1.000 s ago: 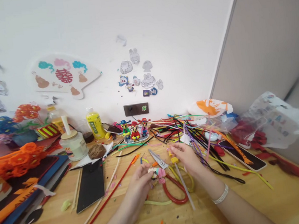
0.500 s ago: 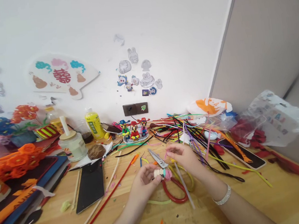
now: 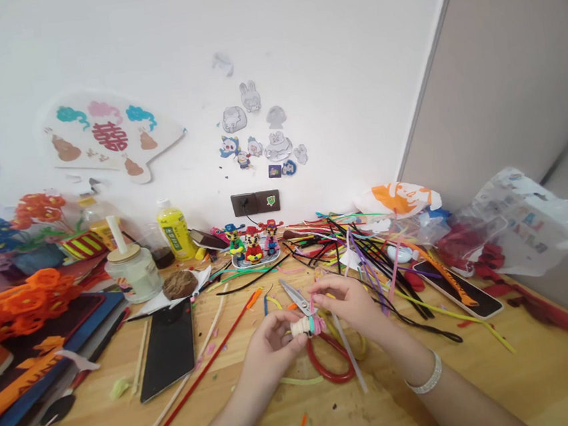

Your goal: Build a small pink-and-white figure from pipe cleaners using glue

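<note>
My left hand (image 3: 269, 345) is closed on a small pipe-cleaner figure (image 3: 305, 325) with cream, teal and pink parts, held just above the wooden table (image 3: 481, 381). My right hand (image 3: 345, 301) pinches a thin pink pipe-cleaner strand (image 3: 313, 298) that rises from the figure. Scissors (image 3: 296, 297) with red handle loops (image 3: 329, 366) lie on the table right under and behind both hands. A clear straw (image 3: 348, 354) lies beside the red loops.
A heap of coloured pipe cleaners (image 3: 362, 245) lies behind my right hand. A phone (image 3: 456, 289) is at the right, a dark tablet (image 3: 169, 348) at the left. A jar (image 3: 133, 271), a yellow bottle (image 3: 174, 231), three toy figurines (image 3: 253, 243) and orange flowers (image 3: 19, 305) stand behind. A plastic bag (image 3: 520, 220) sits far right.
My right hand moved left toward the figure and now pinches a pink strand at its top. My left hand turned the figure slightly. The view shifted a little.
</note>
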`<state>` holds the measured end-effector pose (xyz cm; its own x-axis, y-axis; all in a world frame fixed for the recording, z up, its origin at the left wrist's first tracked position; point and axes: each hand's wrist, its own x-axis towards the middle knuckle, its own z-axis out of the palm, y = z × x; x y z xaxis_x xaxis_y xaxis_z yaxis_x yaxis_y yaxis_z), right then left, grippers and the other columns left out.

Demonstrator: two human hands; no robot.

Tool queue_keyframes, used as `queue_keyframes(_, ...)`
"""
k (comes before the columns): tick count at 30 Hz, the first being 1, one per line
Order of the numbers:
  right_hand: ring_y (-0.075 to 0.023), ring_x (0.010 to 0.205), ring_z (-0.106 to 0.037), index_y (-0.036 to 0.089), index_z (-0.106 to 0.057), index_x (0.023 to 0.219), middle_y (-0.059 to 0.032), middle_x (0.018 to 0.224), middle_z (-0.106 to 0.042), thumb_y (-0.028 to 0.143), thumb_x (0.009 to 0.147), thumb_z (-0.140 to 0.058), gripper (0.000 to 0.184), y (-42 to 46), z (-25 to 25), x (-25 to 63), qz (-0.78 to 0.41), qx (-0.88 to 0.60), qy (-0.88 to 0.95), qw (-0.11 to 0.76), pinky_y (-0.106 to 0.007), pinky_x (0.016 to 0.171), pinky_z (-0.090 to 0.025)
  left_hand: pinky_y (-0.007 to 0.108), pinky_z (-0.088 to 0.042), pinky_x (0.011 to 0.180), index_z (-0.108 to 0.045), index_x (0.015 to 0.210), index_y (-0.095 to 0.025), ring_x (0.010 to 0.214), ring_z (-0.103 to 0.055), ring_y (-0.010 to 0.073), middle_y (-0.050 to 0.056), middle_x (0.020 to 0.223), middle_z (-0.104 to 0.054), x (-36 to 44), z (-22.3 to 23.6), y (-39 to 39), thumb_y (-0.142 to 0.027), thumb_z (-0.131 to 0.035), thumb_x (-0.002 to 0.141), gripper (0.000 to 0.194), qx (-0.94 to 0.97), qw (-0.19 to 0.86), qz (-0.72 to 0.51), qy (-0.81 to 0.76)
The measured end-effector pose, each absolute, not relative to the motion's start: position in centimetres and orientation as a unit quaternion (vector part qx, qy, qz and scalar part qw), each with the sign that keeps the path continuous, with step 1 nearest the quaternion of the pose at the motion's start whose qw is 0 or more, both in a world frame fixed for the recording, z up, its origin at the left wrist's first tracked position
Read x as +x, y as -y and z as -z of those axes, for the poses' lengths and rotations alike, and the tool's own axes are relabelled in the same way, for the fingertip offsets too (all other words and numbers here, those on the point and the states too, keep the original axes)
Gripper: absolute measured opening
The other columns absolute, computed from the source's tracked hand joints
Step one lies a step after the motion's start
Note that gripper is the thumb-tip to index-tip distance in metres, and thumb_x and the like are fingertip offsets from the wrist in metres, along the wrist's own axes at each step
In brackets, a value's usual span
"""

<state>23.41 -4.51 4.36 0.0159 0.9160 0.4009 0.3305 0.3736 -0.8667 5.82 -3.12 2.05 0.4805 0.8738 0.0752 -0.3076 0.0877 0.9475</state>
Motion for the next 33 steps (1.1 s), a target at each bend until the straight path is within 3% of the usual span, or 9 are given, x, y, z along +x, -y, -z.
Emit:
queue_keyframes(19, -0.0174, 0.079, -0.061, 0.017, -0.068, 0.083, -0.0051, 0.083, -0.067, 0.021, 0.074, -0.058, 0.013, 4.40, -4.08, 23.31, -0.288, -0.474, 0.667, 0.496, -0.031, 0.075, -0.046, 0.027, -0.043, 0.071, -0.057, 0.069, -0.016, 0.073, -0.056, 0.0148, 0.001, 0.072, -0.061, 5.77, -2.41, 2.98, -0.031, -0.078, 0.049, 0.033, 0.518, 0.676, -0.420, -0.315)
queue_keyframes(33, -0.0148, 0.068, -0.059, 0.017, -0.065, 0.076, -0.0008, 0.071, -0.065, 0.022, 0.068, -0.058, 0.012, 4.44, -4.30, 22.78, -0.438, -0.458, 0.579, 0.513, -0.028, 0.067, -0.046, 0.026, -0.045, 0.065, -0.058, 0.068, -0.016, 0.063, -0.058, 0.0135, 0.000, 0.065, -0.062, 5.88, -1.78, 2.84, -0.036, -0.078, 0.048, 0.035, 0.494, 0.667, -0.428, -0.357)
